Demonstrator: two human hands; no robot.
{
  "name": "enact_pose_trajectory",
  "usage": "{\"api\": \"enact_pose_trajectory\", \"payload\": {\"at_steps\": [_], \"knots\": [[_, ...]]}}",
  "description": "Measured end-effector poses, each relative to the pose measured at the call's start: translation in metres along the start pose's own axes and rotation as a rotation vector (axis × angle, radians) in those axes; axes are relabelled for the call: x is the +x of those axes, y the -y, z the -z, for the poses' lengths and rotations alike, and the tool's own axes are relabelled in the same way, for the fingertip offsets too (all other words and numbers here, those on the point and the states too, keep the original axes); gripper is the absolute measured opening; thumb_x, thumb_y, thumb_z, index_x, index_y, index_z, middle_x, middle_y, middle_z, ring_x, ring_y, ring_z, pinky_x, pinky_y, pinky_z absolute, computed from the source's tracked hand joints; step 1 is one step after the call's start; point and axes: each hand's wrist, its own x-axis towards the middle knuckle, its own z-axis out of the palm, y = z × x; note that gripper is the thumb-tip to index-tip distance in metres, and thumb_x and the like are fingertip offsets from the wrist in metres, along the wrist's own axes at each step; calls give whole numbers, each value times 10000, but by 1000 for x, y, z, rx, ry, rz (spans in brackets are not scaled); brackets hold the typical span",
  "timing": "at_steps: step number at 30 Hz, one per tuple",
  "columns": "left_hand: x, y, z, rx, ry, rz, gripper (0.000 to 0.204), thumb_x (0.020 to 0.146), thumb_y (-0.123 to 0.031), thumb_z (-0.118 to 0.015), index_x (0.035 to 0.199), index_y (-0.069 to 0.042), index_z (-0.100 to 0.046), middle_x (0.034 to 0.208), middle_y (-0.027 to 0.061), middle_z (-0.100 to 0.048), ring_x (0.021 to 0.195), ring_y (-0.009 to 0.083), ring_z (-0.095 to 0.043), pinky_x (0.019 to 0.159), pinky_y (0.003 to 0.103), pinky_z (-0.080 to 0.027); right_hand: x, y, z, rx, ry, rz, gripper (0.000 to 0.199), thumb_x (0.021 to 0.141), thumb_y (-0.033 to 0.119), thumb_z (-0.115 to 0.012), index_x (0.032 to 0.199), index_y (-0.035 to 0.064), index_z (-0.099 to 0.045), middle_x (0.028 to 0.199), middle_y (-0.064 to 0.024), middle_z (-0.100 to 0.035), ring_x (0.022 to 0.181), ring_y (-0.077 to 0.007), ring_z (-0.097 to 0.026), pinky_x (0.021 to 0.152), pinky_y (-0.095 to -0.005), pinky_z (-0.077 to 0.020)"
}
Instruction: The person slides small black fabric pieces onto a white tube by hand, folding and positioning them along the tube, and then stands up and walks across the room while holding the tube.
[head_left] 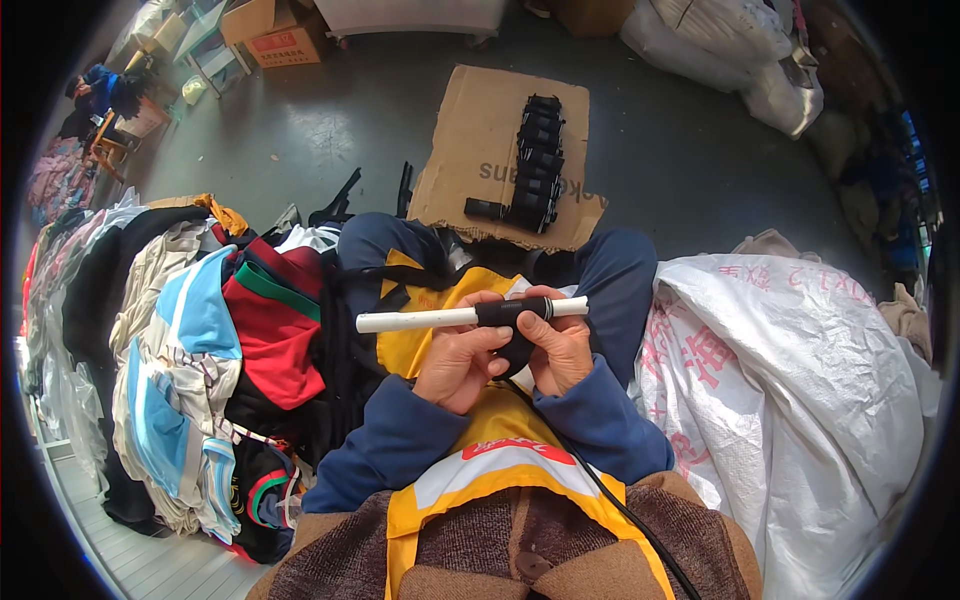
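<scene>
A white rod [415,321] lies crosswise above my lap, with a black fabric band [512,311] wound around its middle. My left hand [455,362] is closed on the wound band, its thumb and fingertips at the roll's near side. On the other side, my right hand [562,352] grips the rod and the roll's right end, the thumb pressed on the band. A length of black material hangs below the roll between my hands. Ahead, several finished-looking black rolls [538,165] stand in a row on a flat cardboard sheet [465,130].
Folded garments [275,330] in red, blue, white and black are heaped at my left. A large white woven sack [790,370] bulges at my right. A cardboard box [275,40] sits at the far left, and white plastic-wrapped bundles [730,50] at the far right.
</scene>
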Motion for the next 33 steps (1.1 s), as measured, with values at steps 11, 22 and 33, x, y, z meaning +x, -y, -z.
{"api": "enact_pose_trajectory", "payload": {"at_steps": [11,22,33], "knots": [[0,-3,3,221,-37,10,195,775,-14,-605,967,-24,-568,851,23,-578,691,82,-525,510,198,-408,-2,6,-5,-95,94,165,283,742,-38,-651,992,54,-554,977,-104,-589,887,-182,-576,799,-292,-483],[-7,-3,-15,149,-18,-96,284,778,-25,-625,1017,-65,-477,869,39,-549,665,105,-533,517,214,-449,-2,13,-6,-41,120,51,287,750,18,-665,1006,31,-536,941,-80,-571,857,-183,-572,779,-303,-483],[-1,2,-21,87,-38,-69,276,788,-93,-644,1026,-64,-507,833,18,-552,619,71,-495,481,219,-387,-3,15,-11,-23,83,155,294,728,-82,-636,976,55,-554,965,-106,-590,896,-200,-581,813,-303,-489]]}}
